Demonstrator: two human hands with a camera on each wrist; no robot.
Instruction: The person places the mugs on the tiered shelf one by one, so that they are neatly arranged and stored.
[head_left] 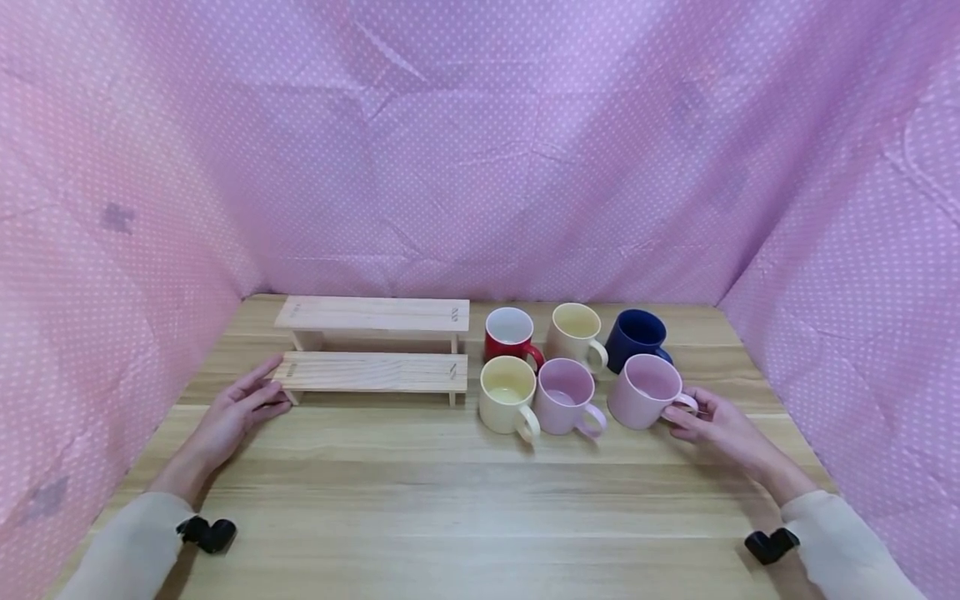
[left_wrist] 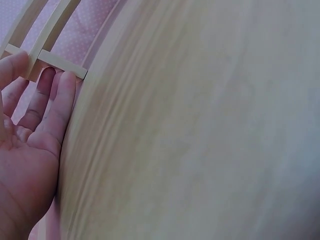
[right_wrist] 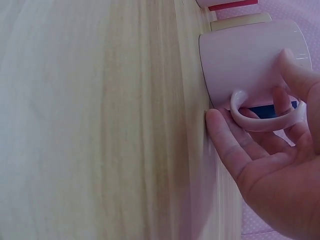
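In the head view, my left hand (head_left: 228, 419) is at the left end of the front wooden stand (head_left: 375, 372), its fingertips right at the board's end and leg. The left wrist view shows these fingers (left_wrist: 62, 102) loosely extended beside the stand's leg (left_wrist: 64, 64). On the right, my right hand (head_left: 723, 429) holds a pink mug (head_left: 637, 404) by its handle. Seen from the right wrist, the thumb (right_wrist: 297, 75) lies along the mug's side and other fingers are behind the handle (right_wrist: 265, 123). The mug stands upright at the front right of the group.
Another wooden stand (head_left: 375, 313) is behind the front one. Beside the held mug are a second pink mug (head_left: 558, 412), a yellow mug (head_left: 501, 412), a red mug (head_left: 501, 350), a cream mug (head_left: 562, 346) and a navy mug (head_left: 622, 348). Dotted pink cloth (head_left: 480, 167) surrounds the wooden table (head_left: 465, 517).
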